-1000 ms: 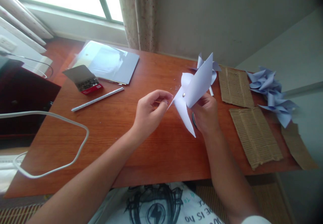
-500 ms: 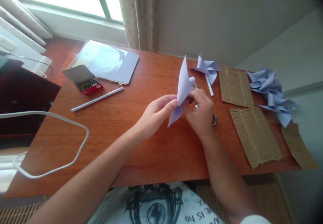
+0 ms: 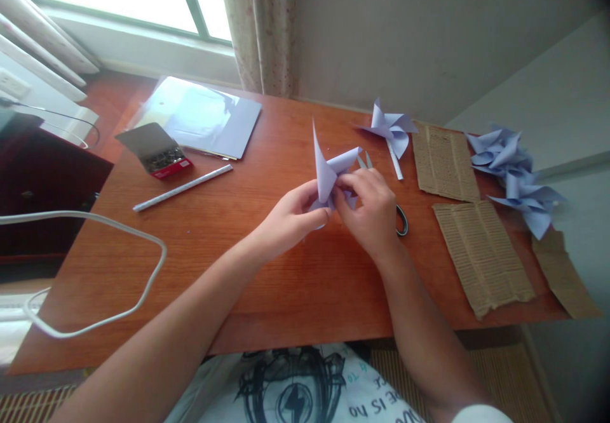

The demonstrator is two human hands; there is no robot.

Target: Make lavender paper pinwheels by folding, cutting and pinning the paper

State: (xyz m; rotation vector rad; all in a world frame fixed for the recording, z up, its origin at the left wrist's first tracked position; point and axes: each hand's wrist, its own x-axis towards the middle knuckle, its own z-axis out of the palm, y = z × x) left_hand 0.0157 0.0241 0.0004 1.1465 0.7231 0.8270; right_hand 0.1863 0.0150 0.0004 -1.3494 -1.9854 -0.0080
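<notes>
A pale lilac paper pinwheel (image 3: pixel 326 175) is held up over the middle of the table, its blades curled and one tip pointing up. My left hand (image 3: pixel 290 223) grips its lower left side, thumb in front and fingers behind. At its centre, my right hand (image 3: pixel 369 210) pinches the paper between thumb and forefinger; whether a pin is there I cannot make out. Under and behind my right hand lie scissors (image 3: pixel 403 221), blades pointing away and mostly covered. Farther back rests a pinwheel on a white paper stick (image 3: pixel 391 132).
Left of my hands lie a rolled paper stick (image 3: pixel 183 188) and an open red box of small metal pieces (image 3: pixel 164 156). Behind is a plastic sleeve of paper (image 3: pixel 204 118). Cardboard pieces (image 3: pixel 483 258) and more pinwheels (image 3: pixel 502 156) occupy the right. A white cable (image 3: pixel 164 251) loops at left.
The pinwheel has turned and moved slightly left, showing more of its curled blades. My right hand has shifted left to its centre, uncovering more of the scissors.
</notes>
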